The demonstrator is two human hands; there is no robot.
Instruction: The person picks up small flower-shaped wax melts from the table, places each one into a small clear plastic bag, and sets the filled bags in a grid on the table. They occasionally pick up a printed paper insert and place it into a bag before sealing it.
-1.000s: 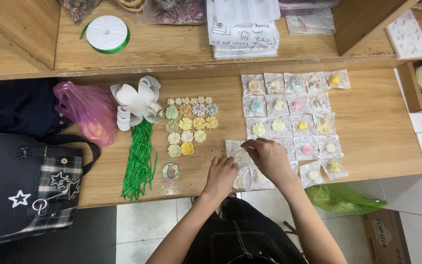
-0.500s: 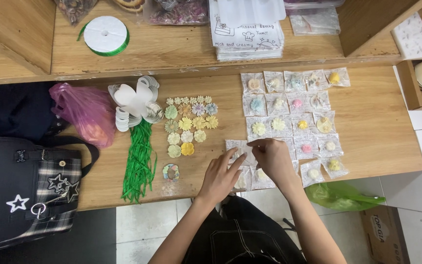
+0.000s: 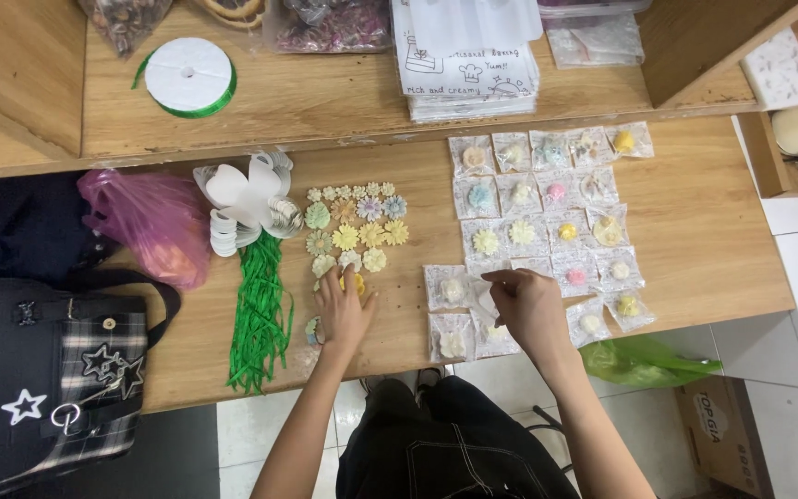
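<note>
Left hand [image 3: 344, 314]: fingers spread flat over the loose pastel flowers [image 3: 351, 229] on the table [image 3: 713, 249].
Right hand [image 3: 526, 305]: fingers apparently pinching a clear packet [image 3: 484, 300] beside the bagged rows.

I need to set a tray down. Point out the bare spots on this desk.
Bare wood lies right of the bagged flowers up to the desk's right edge, and between the loose flowers and the bags. It is crowded around the left hand, green strips and pink bag.
</note>
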